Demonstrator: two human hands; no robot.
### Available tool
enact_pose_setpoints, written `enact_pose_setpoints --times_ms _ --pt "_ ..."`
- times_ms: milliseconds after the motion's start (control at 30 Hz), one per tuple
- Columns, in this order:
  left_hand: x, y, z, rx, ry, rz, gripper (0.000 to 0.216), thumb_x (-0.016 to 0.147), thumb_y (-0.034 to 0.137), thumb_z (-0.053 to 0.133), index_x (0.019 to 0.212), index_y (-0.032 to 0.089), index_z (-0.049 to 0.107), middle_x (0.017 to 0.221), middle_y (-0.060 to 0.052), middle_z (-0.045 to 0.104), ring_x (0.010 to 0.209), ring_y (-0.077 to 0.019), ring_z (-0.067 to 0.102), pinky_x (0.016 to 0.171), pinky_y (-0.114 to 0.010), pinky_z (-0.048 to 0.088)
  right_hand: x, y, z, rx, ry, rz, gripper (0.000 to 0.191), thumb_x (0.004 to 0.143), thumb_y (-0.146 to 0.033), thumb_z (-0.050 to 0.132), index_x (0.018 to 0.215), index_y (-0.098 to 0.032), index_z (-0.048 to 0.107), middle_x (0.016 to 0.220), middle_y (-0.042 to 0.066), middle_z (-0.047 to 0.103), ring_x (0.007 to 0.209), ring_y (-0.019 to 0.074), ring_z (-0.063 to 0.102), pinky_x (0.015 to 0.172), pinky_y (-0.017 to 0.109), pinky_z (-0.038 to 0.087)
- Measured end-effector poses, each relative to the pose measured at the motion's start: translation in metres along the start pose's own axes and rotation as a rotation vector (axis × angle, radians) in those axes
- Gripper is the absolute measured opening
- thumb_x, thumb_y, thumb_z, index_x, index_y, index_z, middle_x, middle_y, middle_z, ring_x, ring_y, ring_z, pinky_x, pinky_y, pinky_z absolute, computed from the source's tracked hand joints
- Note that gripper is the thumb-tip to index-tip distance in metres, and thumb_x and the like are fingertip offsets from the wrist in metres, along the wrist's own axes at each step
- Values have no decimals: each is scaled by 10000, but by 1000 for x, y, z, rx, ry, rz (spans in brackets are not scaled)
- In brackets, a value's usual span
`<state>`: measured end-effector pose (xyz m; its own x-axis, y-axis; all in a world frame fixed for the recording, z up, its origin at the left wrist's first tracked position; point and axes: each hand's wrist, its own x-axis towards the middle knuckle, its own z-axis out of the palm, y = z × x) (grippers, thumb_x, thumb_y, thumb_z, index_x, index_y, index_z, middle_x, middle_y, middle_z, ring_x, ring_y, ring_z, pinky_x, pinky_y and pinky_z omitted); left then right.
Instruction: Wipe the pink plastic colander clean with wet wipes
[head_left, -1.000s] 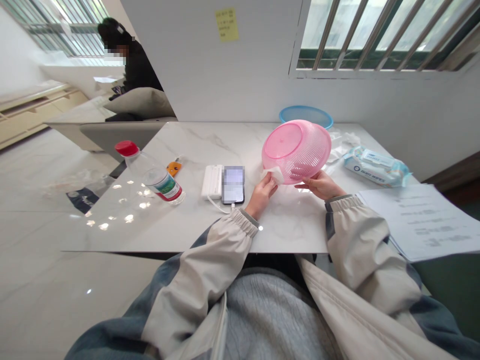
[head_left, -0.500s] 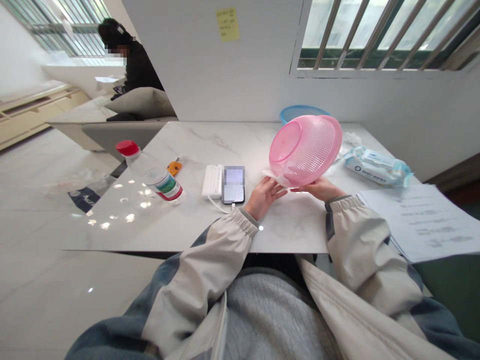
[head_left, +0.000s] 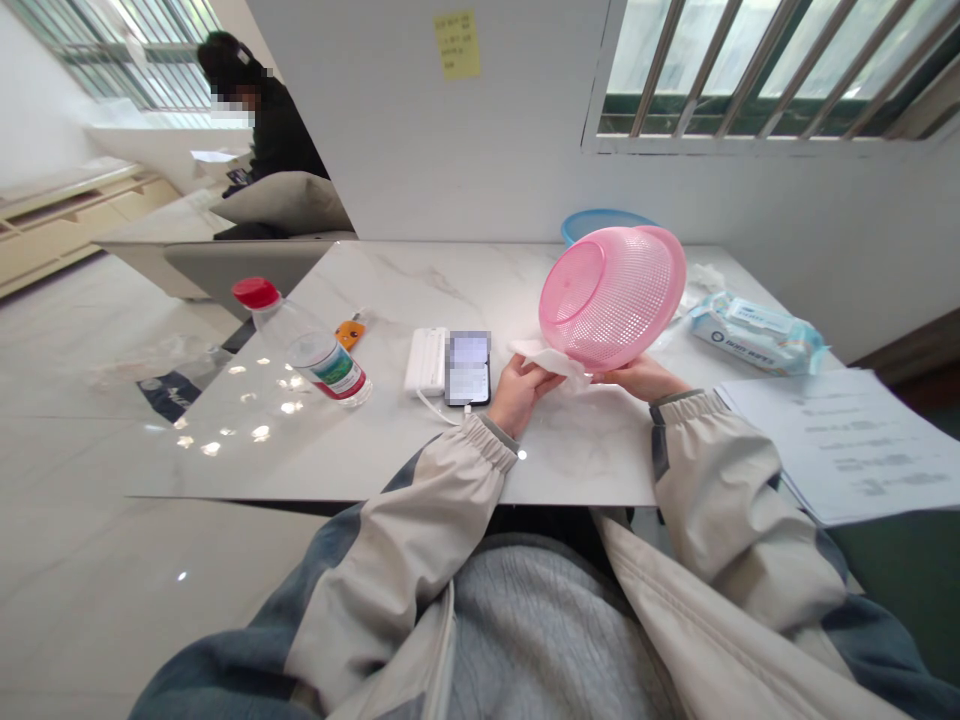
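A pink perforated plastic colander (head_left: pixel 630 295) is tilted on its side above the table, its round base facing left and toward me. My right hand (head_left: pixel 643 378) is closed on its lower rim from below, with some fingers hidden behind it. My left hand (head_left: pixel 521 392) pinches a white wipe (head_left: pixel 551 355), which lies against the colander's lower left edge. Part of the wipe hangs down between my two hands.
On the white marble-look table (head_left: pixel 420 270) are a bottle with a red cap (head_left: pixel 330 368), a power bank (head_left: pixel 426 362) cabled to a phone (head_left: pixel 468 370), an orange item (head_left: pixel 349 334), a blue basin (head_left: pixel 604 222), a wipes pack (head_left: pixel 754 335) and papers (head_left: pixel 847 435). A person (head_left: pixel 274 130) sits beyond, left.
My left fingers have closed in on the wipe, and more of it now shows below the colander's edge. The colander stays nearly in place in my right hand.
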<state>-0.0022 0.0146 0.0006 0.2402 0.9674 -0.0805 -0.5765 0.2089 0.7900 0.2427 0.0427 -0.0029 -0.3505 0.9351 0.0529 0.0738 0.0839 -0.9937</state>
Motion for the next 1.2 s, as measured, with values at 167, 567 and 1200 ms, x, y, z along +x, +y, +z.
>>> enact_pose_setpoints --times_ms 167,567,1200 --pt "3 -4 -3 128 36 87 437 732 292 912 1071 181 659 1134 -83 765 1098 -266 744 1047 -529 589 0 -2 1 -11 -24 -6 635 640 -378 1013 1239 -298 818 1312 59 781 1279 336 697 1166 532 525" --pt "-2 0 -10 948 45 681 483 887 358 762 1340 263 621 1393 -135 586 1363 -341 558 1180 -528 484 -3 -10 11 -103 -4 6 385 649 -431 992 979 -284 860 1041 26 821 1052 272 740 1007 451 604" --pt "-3 -7 -9 1443 -72 1119 644 1120 401 363 1691 186 159 1660 -232 427 1639 -333 306 1332 -597 295 -4 -20 48 -38 -164 -124 865 726 -291 954 1526 -313 627 1614 88 558 1536 397 478 1312 552 379"
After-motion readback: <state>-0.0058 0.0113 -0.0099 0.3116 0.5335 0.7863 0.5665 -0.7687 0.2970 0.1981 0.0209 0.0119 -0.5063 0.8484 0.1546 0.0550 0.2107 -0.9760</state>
